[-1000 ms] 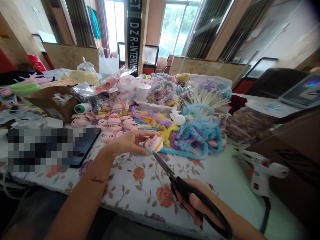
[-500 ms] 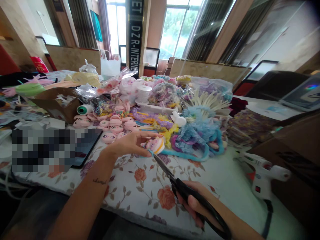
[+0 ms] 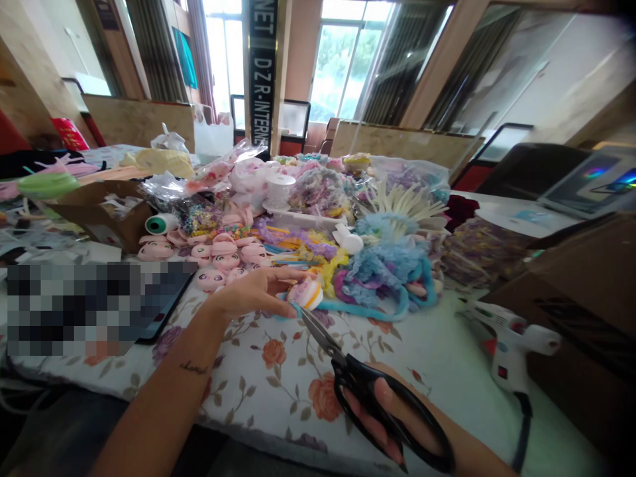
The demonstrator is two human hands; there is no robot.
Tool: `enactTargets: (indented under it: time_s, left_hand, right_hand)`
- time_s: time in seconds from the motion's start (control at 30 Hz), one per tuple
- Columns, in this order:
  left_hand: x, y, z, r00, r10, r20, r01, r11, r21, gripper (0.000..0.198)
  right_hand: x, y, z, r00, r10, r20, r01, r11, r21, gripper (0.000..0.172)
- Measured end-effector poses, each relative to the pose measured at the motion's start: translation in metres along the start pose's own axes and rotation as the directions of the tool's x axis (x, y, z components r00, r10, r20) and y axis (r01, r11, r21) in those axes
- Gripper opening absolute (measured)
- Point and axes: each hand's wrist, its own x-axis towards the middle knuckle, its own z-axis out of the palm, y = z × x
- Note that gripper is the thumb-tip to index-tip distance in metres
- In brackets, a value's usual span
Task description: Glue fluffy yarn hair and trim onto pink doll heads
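Observation:
My left hand [image 3: 253, 291] is closed on a small pink and white doll head [image 3: 305, 293] with a yellow-orange stripe, held just above the cloth. Beside the thumb shows a bit of light blue fuzzy strip [image 3: 287, 314]. My right hand [image 3: 380, 414] grips black-handled scissors [image 3: 342, 364], thumb and fingers through the loops. Their blade tips reach the blue strip next to my left thumb, and the handles are spread apart. A longer blue fuzzy cord [image 3: 368, 309] runs right from behind the head.
Pink doll heads [image 3: 226, 255] lie beyond my left hand, near a thread cone [image 3: 161, 224]. A heap of blue lace trim [image 3: 377, 268] sits right of centre. A white glue gun [image 3: 511, 344] stands at right by a cardboard box [image 3: 571, 318]. A tablet [image 3: 166, 305] lies left.
The scissor handles have spread wider in my right hand. The blade tips stay by the blue strip at my left thumb. The whole view has shifted slightly.

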Motion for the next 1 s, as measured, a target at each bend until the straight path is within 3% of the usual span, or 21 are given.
enactTargets:
  time_s: [0.23, 0.4, 0.57, 1.0]
  left_hand:
    - [0.001, 0.003, 0.002, 0.999, -0.038, -0.016, 0.038, 0.999, -0.005, 0.062]
    - [-0.001, 0.005, 0.001, 0.996, -0.081, -0.043, 0.084, 0.993, 0.078, 0.062]
    - [0.0, 0.003, -0.001, 0.991, -0.109, -0.073, 0.116, 0.988, 0.098, 0.063]
    - [0.001, -0.004, -0.006, 0.996, -0.091, -0.013, 0.091, 0.996, 0.017, 0.058]
  right_hand:
    - [0.001, -0.004, 0.002, 0.999, -0.03, -0.026, 0.027, 0.991, -0.128, 0.068]
    - [-0.004, 0.011, -0.002, 0.998, -0.05, -0.039, 0.04, 0.975, -0.218, 0.063]
    - [-0.002, 0.014, -0.003, 0.998, -0.028, -0.048, 0.017, 0.977, -0.211, 0.06]
    - [0.002, 0.008, 0.002, 0.999, -0.031, -0.039, 0.024, 0.983, -0.18, 0.067]
